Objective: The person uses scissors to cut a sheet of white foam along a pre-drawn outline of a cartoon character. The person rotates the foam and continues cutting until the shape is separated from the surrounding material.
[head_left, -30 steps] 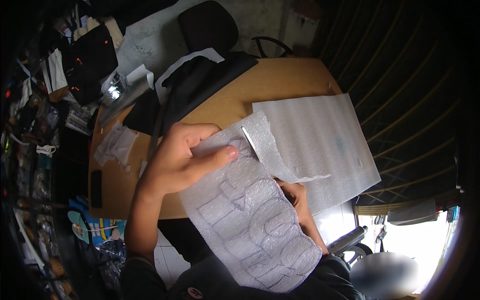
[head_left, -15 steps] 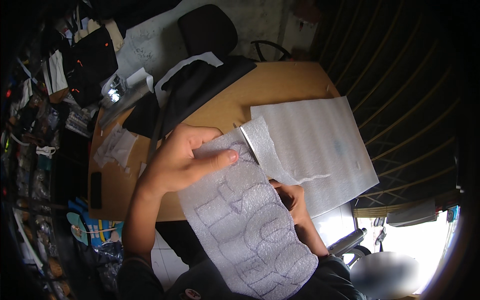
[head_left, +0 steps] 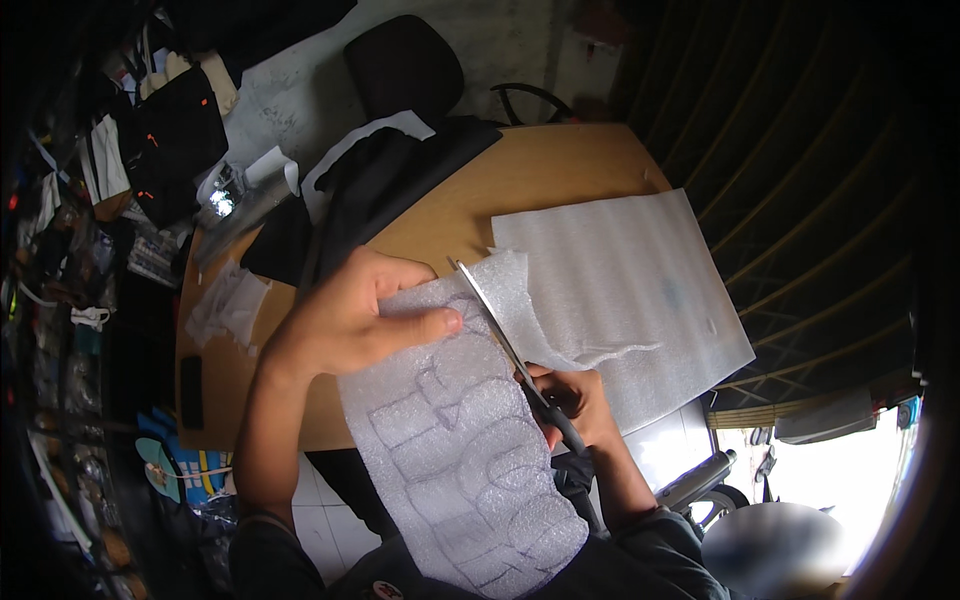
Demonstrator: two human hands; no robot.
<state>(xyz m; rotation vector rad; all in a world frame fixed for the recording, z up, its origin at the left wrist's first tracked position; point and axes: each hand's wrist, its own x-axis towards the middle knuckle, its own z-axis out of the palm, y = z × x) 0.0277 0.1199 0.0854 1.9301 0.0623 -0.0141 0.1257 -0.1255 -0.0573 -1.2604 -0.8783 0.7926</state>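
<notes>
My left hand (head_left: 385,310) pinches the upper left of a strip of white foam sheet (head_left: 470,450), thumb on top and fingers behind. Hand-drawn dark outlines of rounded and boxy shapes cover the strip, which hangs down toward my lap. A pair of scissors (head_left: 490,310) lies along the strip's upper right edge, its blades pointing away to the upper left. Its dark handles are in my right hand (head_left: 575,405), closed around them. Right of the blades, a narrow foam offcut (head_left: 530,315) curls away from the strip.
A larger plain foam sheet (head_left: 630,290) lies on the wooden table (head_left: 500,180). Black fabric (head_left: 390,185) is at the far left, foam scraps (head_left: 230,305) and a dark phone-like object (head_left: 191,387) nearer. A black chair (head_left: 405,70) stands behind; a slatted shutter (head_left: 810,220) is at right.
The drawn strip has shifted left and tilted, uncovering the scissors' handles and more of my right hand. Both blades now show, along the edge between strip and offcut.
</notes>
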